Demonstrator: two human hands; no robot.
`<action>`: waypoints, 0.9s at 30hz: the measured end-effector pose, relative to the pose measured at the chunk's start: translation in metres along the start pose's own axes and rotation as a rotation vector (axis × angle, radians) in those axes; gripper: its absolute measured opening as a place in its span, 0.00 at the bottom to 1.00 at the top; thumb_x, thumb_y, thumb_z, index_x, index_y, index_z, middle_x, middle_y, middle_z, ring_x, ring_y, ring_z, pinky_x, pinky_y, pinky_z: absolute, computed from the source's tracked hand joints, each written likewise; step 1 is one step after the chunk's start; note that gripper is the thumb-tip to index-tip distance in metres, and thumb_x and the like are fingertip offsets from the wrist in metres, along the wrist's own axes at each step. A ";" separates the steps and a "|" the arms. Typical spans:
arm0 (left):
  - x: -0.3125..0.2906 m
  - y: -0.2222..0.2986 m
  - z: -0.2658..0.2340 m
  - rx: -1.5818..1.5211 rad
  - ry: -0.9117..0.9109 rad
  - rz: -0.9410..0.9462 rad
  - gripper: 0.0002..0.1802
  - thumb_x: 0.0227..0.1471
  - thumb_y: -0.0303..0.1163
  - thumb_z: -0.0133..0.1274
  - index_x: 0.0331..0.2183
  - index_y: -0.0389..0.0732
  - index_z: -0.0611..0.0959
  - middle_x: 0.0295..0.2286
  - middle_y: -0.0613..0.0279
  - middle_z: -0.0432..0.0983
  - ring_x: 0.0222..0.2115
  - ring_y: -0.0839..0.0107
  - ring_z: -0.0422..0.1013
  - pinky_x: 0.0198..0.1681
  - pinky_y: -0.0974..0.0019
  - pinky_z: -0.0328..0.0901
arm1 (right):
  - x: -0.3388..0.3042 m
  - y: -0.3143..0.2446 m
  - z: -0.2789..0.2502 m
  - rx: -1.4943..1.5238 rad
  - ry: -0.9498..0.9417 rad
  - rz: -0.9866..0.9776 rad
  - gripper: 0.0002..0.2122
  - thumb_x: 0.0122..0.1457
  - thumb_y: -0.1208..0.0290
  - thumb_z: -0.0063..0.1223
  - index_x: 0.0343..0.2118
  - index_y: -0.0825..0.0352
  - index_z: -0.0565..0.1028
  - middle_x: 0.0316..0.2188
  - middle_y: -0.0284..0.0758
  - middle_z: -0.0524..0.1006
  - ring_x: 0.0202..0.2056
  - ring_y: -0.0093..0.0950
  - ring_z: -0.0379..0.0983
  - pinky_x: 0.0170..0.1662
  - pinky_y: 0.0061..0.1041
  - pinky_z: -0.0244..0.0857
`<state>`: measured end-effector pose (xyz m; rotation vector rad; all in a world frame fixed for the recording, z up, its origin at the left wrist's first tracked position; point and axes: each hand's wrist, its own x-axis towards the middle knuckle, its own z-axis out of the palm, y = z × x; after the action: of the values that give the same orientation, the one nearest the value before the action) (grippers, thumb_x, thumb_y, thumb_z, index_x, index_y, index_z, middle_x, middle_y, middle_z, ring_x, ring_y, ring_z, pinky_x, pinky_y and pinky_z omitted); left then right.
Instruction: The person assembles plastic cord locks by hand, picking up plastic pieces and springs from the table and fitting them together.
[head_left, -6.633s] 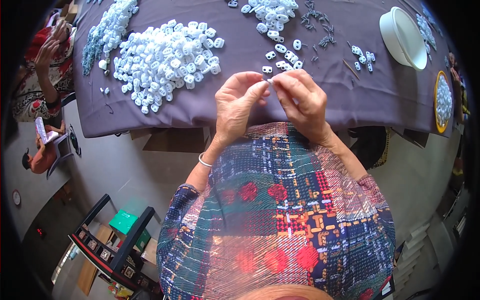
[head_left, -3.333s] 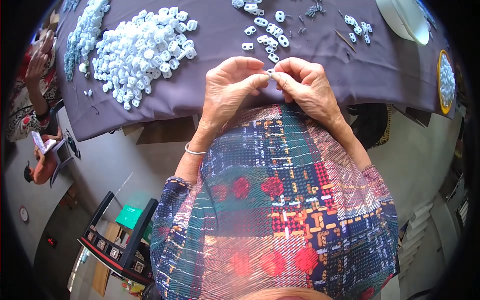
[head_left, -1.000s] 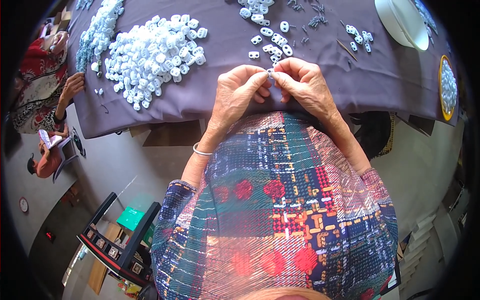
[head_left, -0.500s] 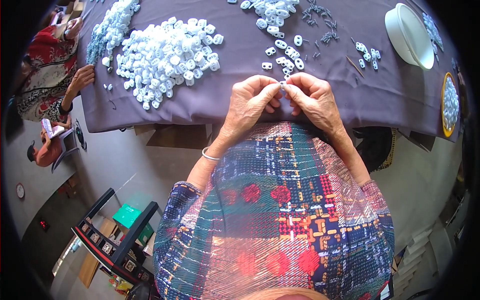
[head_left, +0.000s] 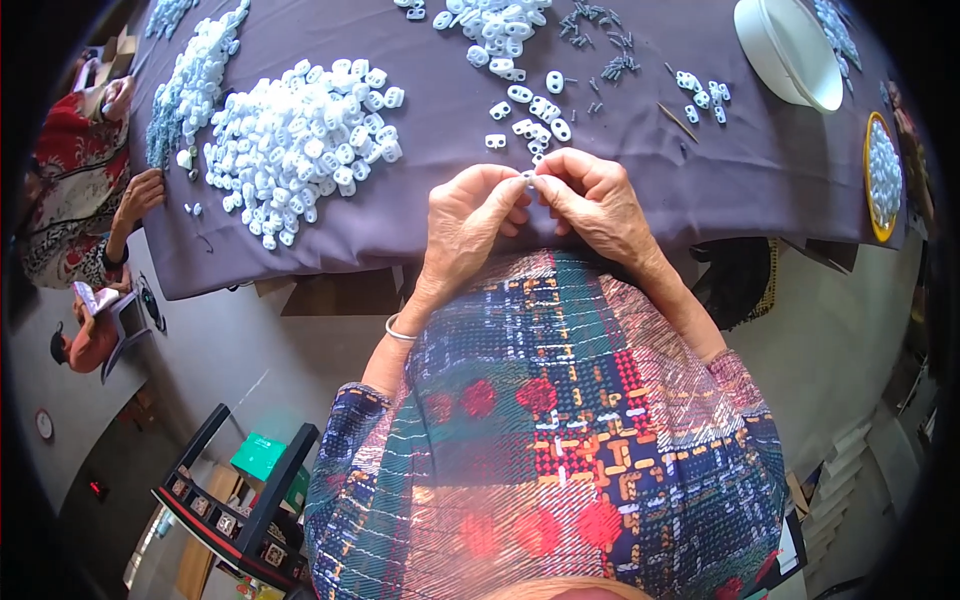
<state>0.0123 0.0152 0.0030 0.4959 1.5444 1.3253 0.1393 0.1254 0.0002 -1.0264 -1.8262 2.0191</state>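
Well, I go through it bit by bit.

Left hand: my view shows the left hand (head_left: pixel 470 215) curled, with its fingertips pinched on a small white piece (head_left: pixel 530 180). It is over the near edge of the table.

Right hand: the right hand (head_left: pixel 592 200) is curled too, and its fingertips meet the left ones at the same small white piece.

Small white piece: it sits between both sets of fingertips, just over the purple cloth (head_left: pixel 440 215). The fingers hide most of it, so I cannot tell its shape.

Big white pile: a big heap of white plastic bits (head_left: pixel 300 135) lies on the cloth, to the left of the hands and well apart from them.

Loose white bits: a few loose white bits (head_left: pixel 535 105) lie just beyond the hands.

Far heap: a far heap of white bits (head_left: pixel 495 20) is cut off by the top edge.

Dark metal bits: little dark metal pins (head_left: pixel 600 40) lie near the far heap. They are too small for me to make out well.

White bowl: a white bowl (head_left: pixel 790 50) is at the far right, and the rim of the view cuts part of it.

Yellow dish: a yellow-rimmed dish (head_left: pixel 880 175) with white bits in it looks squashed at the right rim.

Other person: a second person's hand (head_left: pixel 140 195) rests by the left end of the table.
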 end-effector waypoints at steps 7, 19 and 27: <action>0.000 -0.001 0.001 0.043 0.014 -0.001 0.10 0.52 0.32 0.53 0.33 0.35 0.80 0.22 0.64 0.76 0.22 0.81 0.71 0.23 0.78 0.66 | 0.000 0.002 -0.002 0.010 -0.046 0.040 0.07 0.56 0.71 0.51 0.32 0.70 0.74 0.20 0.27 0.73 0.20 0.12 0.66 0.21 0.14 0.62; 0.027 0.012 0.002 0.610 0.244 0.530 0.07 0.42 0.30 0.60 0.26 0.39 0.80 0.22 0.64 0.74 0.24 0.73 0.70 0.28 0.70 0.64 | 0.002 -0.015 -0.041 0.047 0.259 -0.064 0.06 0.56 0.73 0.52 0.31 0.70 0.74 0.19 0.27 0.72 0.18 0.13 0.66 0.19 0.12 0.62; 0.060 0.016 0.035 1.153 0.202 0.806 0.12 0.32 0.36 0.63 0.22 0.44 0.79 0.24 0.65 0.69 0.30 0.65 0.66 0.29 0.63 0.64 | 0.003 0.001 -0.036 0.120 0.328 -0.021 0.06 0.56 0.72 0.52 0.31 0.70 0.74 0.19 0.27 0.72 0.16 0.12 0.65 0.18 0.12 0.61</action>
<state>0.0126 0.0862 -0.0043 1.8920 2.3266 0.8793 0.1598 0.1550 -0.0014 -1.2135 -1.5232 1.7963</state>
